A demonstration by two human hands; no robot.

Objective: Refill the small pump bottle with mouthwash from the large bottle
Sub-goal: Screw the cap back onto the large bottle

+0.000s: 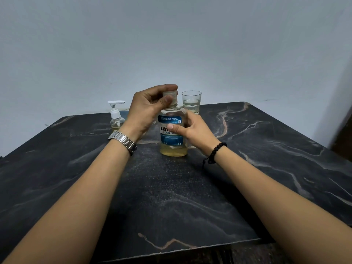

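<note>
Upright, the large bottle [173, 134] has left fingers [167, 101] on its cap [170, 97].

large bottle [172, 138]: upright, capped, low yellow liquid | small pump bottle [116, 119]: upright, far-left

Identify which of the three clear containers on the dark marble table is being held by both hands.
The large labelled mouthwash bottle: the left hand grips its cap, the right hand its body. Nothing touches the pump bottle or glass.

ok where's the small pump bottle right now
In the head view the small pump bottle stands upright on the dark marble table, at its far edge, left of the left hand and the large mouthwash bottle.
</note>
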